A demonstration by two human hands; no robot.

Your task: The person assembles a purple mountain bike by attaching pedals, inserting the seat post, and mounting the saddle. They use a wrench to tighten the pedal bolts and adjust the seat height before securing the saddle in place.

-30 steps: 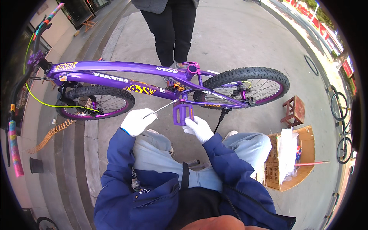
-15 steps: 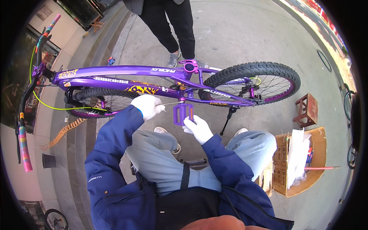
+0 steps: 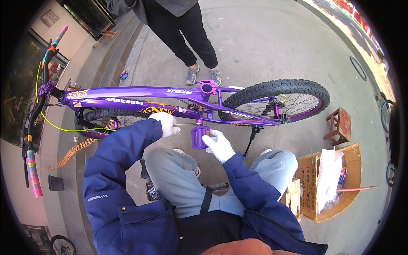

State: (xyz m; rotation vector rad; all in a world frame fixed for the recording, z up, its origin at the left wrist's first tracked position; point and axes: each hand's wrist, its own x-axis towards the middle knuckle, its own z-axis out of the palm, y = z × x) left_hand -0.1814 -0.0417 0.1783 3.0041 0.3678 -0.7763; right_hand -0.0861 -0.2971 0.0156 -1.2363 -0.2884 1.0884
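Pedal (image 3: pixel 199 138) juts from bicycle (image 3: pixel 170 92), long axis crosswise to it; right hand (image 3: pixel 219 145) nearer, grasping pedal's right edge; left hand (image 3: pixel 165 124) left of pedal, closed around slim tool (image 3: pixel 186 124) pointing at pedal's inner end.

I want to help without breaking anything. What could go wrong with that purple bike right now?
The thin metal wrench in the left hand might slip off the pedal axle, bumping that hand on the down tube. The right hand could get pinched if the purple pedal turns suddenly. The purple bike has its kickstand down, but a hard push might tip it over.
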